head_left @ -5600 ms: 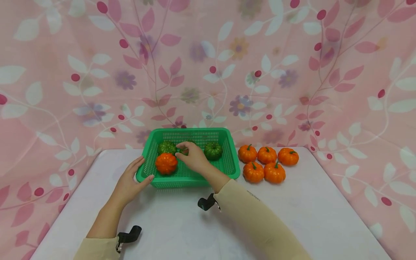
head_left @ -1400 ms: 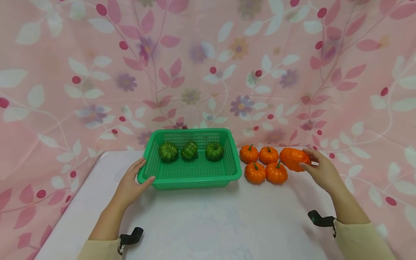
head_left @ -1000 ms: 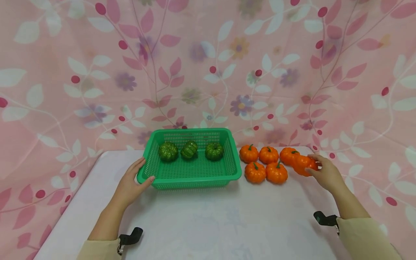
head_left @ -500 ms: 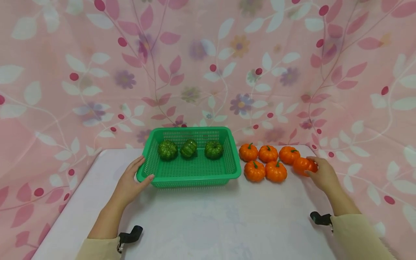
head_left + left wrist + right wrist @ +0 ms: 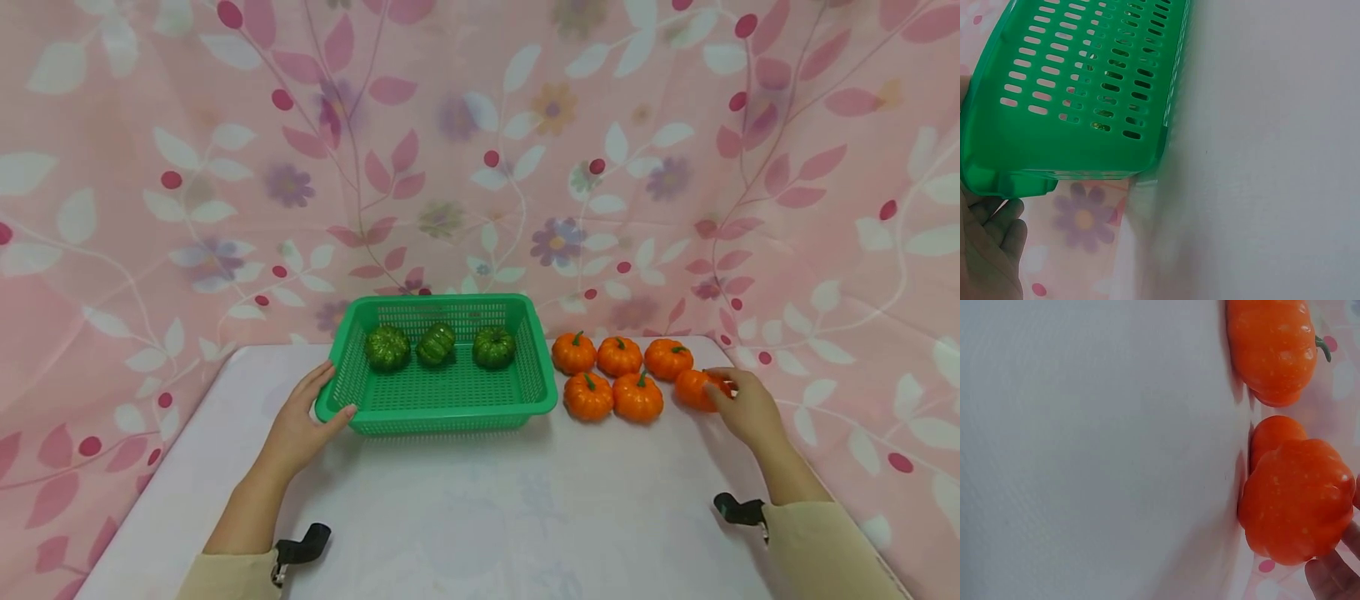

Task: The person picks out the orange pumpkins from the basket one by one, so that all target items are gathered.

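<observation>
At the right end of the orange pumpkins, my right hand (image 5: pixel 750 410) holds one small pumpkin (image 5: pixel 692 392), thumb and fingers around its near right side. The right wrist view shows that ribbed pumpkin (image 5: pixel 1297 500) low at the table, fingertips (image 5: pixel 1325 575) against it. My left hand (image 5: pixel 298 423) rests at the front left corner of a green plastic basket (image 5: pixel 450 413), thumb along the front rim and fingers along the left side. In the left wrist view its relaxed fingers (image 5: pixel 1007 228) lie by the basket's corner (image 5: pixel 1004 178).
Inside the basket sit three green pumpkins, a left one (image 5: pixel 387 347), a tipped middle one (image 5: pixel 436 344) and a right one (image 5: pixel 493 347). Several orange pumpkins (image 5: pixel 588 396) stand in two rows to its right. A pink floral cloth (image 5: pixel 480 167) hangs behind the white table (image 5: pixel 450 508).
The orange pumpkin that was in the basket has gone to the right end of the orange group, carried by my right hand and lowered there. My left hand has stayed at the basket corner.
</observation>
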Tool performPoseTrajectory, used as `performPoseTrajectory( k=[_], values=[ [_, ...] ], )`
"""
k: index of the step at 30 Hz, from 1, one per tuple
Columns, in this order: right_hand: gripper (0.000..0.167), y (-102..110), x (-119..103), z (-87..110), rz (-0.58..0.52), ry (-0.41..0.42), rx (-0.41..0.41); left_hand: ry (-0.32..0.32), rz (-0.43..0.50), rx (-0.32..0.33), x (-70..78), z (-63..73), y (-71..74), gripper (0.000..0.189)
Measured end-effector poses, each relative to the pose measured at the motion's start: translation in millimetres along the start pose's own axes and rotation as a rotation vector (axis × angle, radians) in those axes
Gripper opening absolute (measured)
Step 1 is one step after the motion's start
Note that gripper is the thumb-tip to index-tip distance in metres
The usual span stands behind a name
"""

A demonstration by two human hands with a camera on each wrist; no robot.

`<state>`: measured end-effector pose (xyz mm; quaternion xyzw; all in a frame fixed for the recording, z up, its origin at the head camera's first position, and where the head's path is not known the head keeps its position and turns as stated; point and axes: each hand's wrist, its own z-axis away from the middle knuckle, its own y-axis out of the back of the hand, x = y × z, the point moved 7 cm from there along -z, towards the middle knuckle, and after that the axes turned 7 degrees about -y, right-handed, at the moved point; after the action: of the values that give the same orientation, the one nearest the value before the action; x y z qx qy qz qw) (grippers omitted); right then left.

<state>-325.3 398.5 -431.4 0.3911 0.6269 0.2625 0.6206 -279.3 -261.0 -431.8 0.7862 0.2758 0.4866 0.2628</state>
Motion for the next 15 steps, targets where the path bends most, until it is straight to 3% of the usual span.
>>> performPoseTrajectory(
  k=[6,10,15],
  values=[
    [0.044,1,3,2.4,-0.046,-0.049,-0.009,-0.012,-0.013,0.014,0.3,-0.8,-0.5,0.078],
    [0.059,-1,10,3.9,-0.09,-0.104,-0.021,-0.014,-0.017,0.012,0.4,0.1,-0.2,0.079],
    [0.079,-8,18,5.4,-0.11,-0.174,-0.129,-0.014,-0.02,0.008,-0.7,0.7,0.0,0.08]
  ],
)
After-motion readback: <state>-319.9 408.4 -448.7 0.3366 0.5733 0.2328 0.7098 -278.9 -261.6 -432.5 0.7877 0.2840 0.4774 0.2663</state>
